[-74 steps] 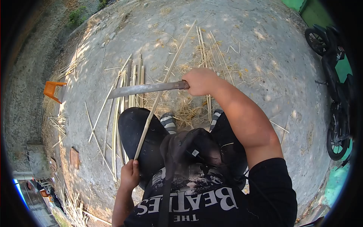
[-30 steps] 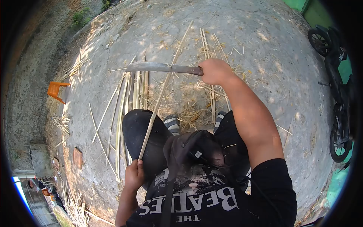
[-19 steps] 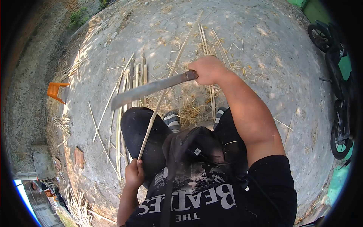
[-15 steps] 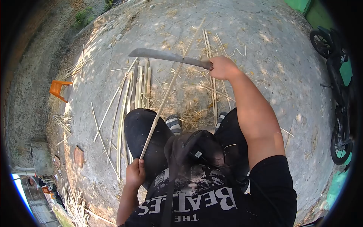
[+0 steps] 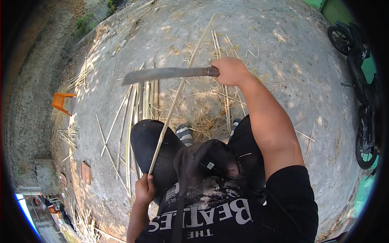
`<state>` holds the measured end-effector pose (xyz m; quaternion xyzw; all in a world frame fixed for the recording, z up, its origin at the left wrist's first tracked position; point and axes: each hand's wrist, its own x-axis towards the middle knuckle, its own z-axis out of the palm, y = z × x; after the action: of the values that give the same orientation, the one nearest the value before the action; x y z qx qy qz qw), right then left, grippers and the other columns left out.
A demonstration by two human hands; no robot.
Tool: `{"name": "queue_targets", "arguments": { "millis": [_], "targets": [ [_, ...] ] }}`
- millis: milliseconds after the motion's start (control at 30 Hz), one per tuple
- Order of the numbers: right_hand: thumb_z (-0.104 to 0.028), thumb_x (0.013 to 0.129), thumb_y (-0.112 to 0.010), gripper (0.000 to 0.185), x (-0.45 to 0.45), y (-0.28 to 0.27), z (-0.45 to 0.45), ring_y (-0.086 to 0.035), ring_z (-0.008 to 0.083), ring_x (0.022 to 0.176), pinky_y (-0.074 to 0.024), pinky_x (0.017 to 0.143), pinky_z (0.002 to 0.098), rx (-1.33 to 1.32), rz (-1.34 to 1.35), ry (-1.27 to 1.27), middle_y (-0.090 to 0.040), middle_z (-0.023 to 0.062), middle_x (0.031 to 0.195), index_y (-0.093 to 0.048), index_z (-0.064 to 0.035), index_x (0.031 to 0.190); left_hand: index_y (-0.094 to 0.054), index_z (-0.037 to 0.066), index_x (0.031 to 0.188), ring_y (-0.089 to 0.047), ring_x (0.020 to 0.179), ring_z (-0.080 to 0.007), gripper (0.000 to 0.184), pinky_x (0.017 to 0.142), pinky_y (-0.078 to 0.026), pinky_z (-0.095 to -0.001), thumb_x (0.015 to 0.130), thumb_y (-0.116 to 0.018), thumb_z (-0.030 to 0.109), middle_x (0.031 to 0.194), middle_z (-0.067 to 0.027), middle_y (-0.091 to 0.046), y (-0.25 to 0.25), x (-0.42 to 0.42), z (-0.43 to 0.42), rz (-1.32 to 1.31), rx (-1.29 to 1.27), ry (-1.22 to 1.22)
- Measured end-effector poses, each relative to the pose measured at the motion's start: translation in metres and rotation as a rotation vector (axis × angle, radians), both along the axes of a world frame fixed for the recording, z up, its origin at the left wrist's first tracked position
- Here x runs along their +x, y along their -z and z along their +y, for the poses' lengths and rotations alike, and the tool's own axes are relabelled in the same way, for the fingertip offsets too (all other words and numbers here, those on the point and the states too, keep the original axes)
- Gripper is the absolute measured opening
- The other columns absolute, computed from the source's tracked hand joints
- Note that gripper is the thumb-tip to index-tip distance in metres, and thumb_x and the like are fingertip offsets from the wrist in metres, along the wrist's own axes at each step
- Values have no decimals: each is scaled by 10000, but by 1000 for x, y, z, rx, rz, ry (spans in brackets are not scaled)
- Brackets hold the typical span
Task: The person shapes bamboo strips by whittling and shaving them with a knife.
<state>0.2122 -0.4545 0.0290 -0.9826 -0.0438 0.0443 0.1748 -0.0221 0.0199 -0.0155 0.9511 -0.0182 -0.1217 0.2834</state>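
Note:
My right hand [image 5: 231, 71] is closed round the handle of a machete [image 5: 170, 73], whose broad grey blade points left and lies across a long, pale strip, apparently bamboo [image 5: 172, 109]. Low on the left, my left hand [image 5: 144, 188] grips the near end of that strip. The strip slants up and away over my left knee, its far end above the ground beyond the blade. From this angle I cannot tell whether the blade's edge touches the strip. Thin curled shavings [image 5: 204, 123] lie between my feet.
More long strips [image 5: 135, 109] lie on the concrete at left, and others [image 5: 222, 81] ahead. An orange plastic stool [image 5: 61, 102] lies tipped at far left, with a brick [image 5: 86, 173] nearer. A motorcycle [image 5: 356, 81] stands along the right side. Split pieces [image 5: 87, 227] are heaped at lower left.
My right hand has drawn the machete slightly left and nearer to me along the strip, the blade tip dropping. My left hand still holds the strip's near end.

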Motion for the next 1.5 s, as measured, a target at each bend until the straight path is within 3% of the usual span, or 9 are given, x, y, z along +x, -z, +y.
{"name": "queue_targets", "arguments": {
  "millis": [33,233,333,467,633,767,1067,1267,1500],
  "targets": [
    [-142,806,-645,187,7,3,-15,-715,349,924,-553,787,490,74,24,208,-739,115,929,-722,-131,976,-507,5,776,-548,568,-463,457,543,-411,-498,1088,-496,338,607,-238,-532,2,0,0,-8,-22,-8],
    [-152,814,-633,191,-2,-5,-12,-712,348,945,-561,817,494,-57,119,176,-742,115,995,-725,-141,982,-512,2,779,-542,550,-434,461,539,-411,-486,1088,-498,344,601,-234,-531,-3,11,1,6,-16,77],
    [-154,800,-645,186,-14,-9,5,-712,352,945,-565,816,488,-78,191,-77,-742,105,980,-734,-155,964,-539,-12,823,-575,595,-254,532,581,-446,-396,1102,-448,431,634,-149,-555,-10,15,2,137,35,73],
    [-141,722,-671,124,-26,-14,33,-692,368,835,-530,710,484,-125,1,-278,-699,113,814,-687,-157,844,-545,-8,808,-578,572,-287,490,560,-434,-415,1100,-465,378,619,-160,-558,-11,10,4,95,-38,67],
    [-146,743,-665,127,-3,3,-31,-690,369,832,-521,714,490,146,-12,93,-707,133,845,-680,-118,866,-564,1,804,-578,518,-342,433,523,-431,-430,1085,-506,325,584,-177,-551,-35,-23,20,-12,-68,73],
    [-144,747,-660,141,-2,-2,-22,-688,372,831,-522,713,495,70,-54,201,-706,157,847,-680,-88,875,-582,6,811,-578,505,-288,422,517,-427,-417,1086,-498,316,575,-151,-556,-37,-22,20,17,-63,23],
    [-126,737,-651,118,-23,-13,27,-686,381,858,-521,725,514,-57,8,-274,-704,135,841,-688,-139,848,-545,-4,788,-509,535,-177,430,517,-392,-378,1094,-483,292,578,-118,-528,-29,-25,27,57,-16,5],
    [-134,814,-644,214,6,18,-41,-706,332,990,-558,821,488,63,43,254,-730,122,965,-734,-153,1007,-505,10,750,-457,500,-166,419,490,-364,-368,1082,-507,265,549,-102,-494,-39,-47,70,27,-42,-33],
    [-149,776,-659,143,-15,5,8,-693,374,885,-530,758,507,-4,52,-20,-714,140,889,-705,-124,909,-552,-1,781,-495,530,-173,391,523,-400,-376,1086,-484,235,565,-105,-516,-27,-39,60,49,-79,-19]
  ]
}}
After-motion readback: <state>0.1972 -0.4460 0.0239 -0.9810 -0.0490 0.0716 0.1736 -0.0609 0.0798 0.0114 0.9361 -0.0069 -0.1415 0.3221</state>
